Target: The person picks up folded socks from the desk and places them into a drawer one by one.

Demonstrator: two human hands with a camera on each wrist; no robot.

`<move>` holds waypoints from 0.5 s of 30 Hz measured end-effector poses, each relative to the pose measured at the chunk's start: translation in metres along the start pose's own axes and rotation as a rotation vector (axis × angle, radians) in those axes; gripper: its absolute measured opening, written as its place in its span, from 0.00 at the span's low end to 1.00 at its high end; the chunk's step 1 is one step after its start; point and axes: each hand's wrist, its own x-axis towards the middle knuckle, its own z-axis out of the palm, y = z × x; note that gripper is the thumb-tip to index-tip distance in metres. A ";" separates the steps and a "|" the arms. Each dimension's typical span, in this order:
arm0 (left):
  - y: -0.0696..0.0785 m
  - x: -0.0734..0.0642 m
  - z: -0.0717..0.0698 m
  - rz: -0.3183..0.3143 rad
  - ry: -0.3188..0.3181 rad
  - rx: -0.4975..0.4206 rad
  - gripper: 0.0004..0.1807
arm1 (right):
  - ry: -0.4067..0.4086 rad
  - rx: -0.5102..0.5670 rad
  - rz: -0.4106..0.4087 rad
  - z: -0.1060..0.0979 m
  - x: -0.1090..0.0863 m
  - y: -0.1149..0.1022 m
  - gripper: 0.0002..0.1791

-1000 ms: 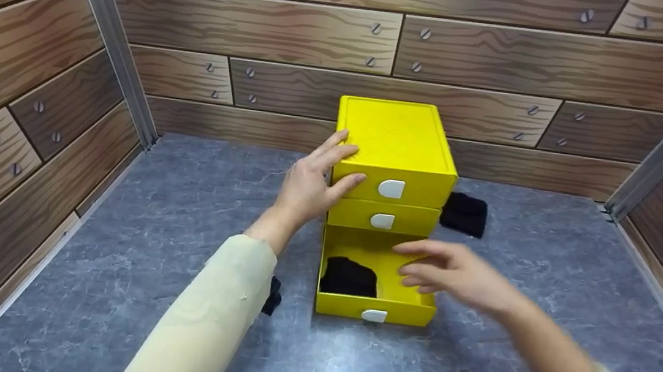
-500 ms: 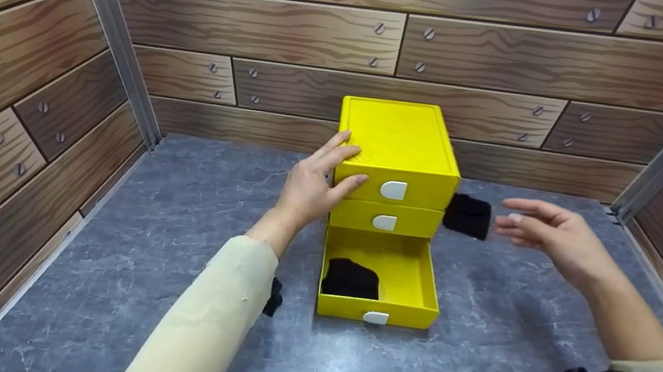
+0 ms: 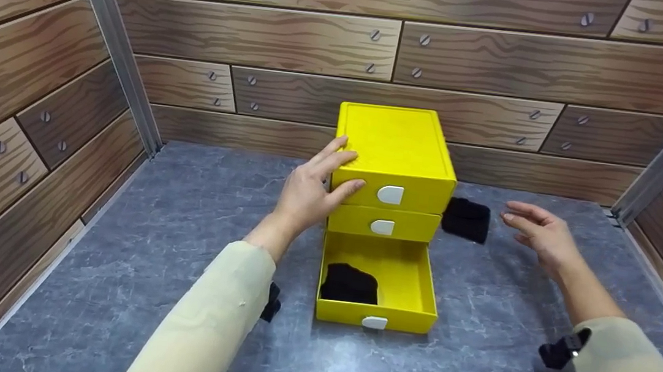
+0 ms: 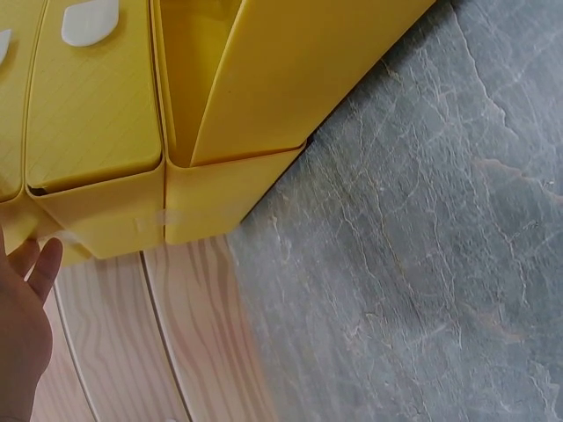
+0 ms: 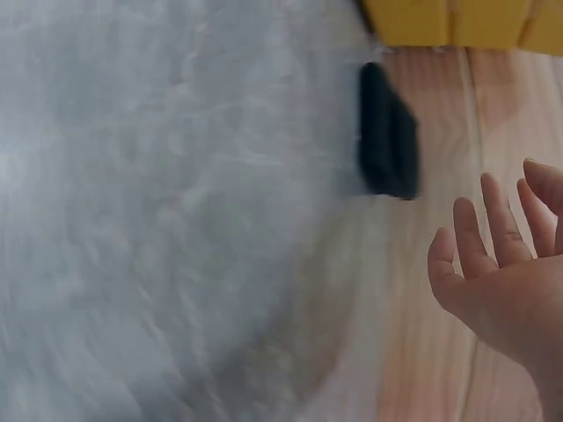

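Observation:
A yellow drawer unit (image 3: 398,140) with white handles stands mid-table, its bottom drawer (image 3: 403,320) pulled out. My left hand (image 3: 309,193) rests on the unit's upper left corner, thumb across the top drawer's front and fingertips on the top. A folded black cloth (image 3: 350,284) lies at the left of the pulled-out drawer. Another folded black cloth (image 3: 466,220) lies on the table just right of the unit; in the right wrist view this cloth (image 5: 387,132) appears as a thick dark fold. My right hand (image 3: 539,232) hovers right of it, fingers loosely bent and holding nothing.
The grey marbled tabletop (image 3: 199,209) is bounded by wood-patterned walls (image 3: 316,42) at the back and both sides. Metal posts (image 3: 118,46) stand in the corners. A dark wrist device (image 3: 560,350) sits at the right sleeve.
My right hand has moved from over the pulled-out drawer to the right, beside the cloth on the table. My left hand stays on the unit; both cloths lie where they were.

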 end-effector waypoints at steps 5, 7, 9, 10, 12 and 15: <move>0.000 0.000 0.000 0.001 -0.007 -0.009 0.30 | 0.019 -0.092 -0.002 0.004 0.012 0.021 0.14; 0.000 0.000 0.000 0.002 -0.008 -0.016 0.30 | 0.021 -0.119 -0.015 0.006 0.017 0.027 0.14; 0.000 0.000 0.000 0.004 -0.008 -0.022 0.30 | 0.021 -0.139 -0.023 0.009 0.019 0.029 0.17; 0.000 0.000 0.000 0.004 -0.009 -0.022 0.30 | 0.026 -0.157 -0.027 0.011 0.020 0.031 0.18; 0.000 0.000 0.000 0.003 -0.010 -0.022 0.30 | 0.035 -0.197 -0.020 0.014 0.023 0.033 0.24; -0.001 0.000 0.000 -0.001 -0.010 -0.020 0.30 | 0.021 -0.271 0.024 0.018 0.028 0.036 0.34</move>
